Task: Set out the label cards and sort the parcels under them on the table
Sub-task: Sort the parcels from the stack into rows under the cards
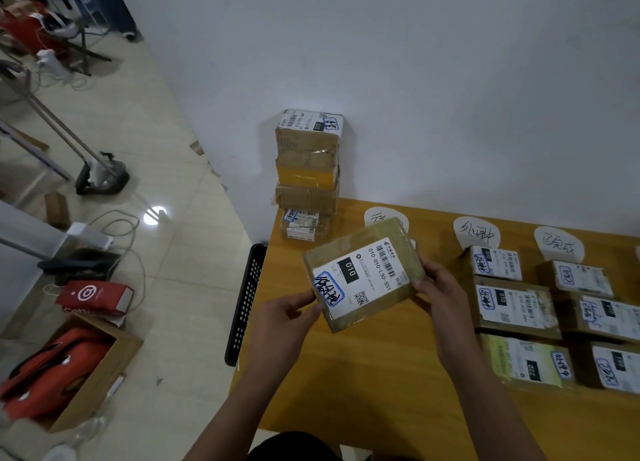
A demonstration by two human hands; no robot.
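I hold a flat taped parcel (363, 274) with a white shipping label above the yellow table (363, 384). My left hand (289, 316) pinches its near left corner and my right hand (438, 289) grips its right edge. Three white label cards stand along the table's back: one (375, 215) partly hidden behind the held parcel, a second (476, 233) and a third (558, 243). Parcels lie in a column under the second card (512, 308) and under the third (585, 278). A stack of several parcels (307, 169) stands at the table's back left corner.
A black perforated basket (246, 301) hangs at the table's left edge. On the tiled floor to the left are a cardboard box with red bags (65, 370), cables and a stand base (102, 178). A white wall runs behind the table.
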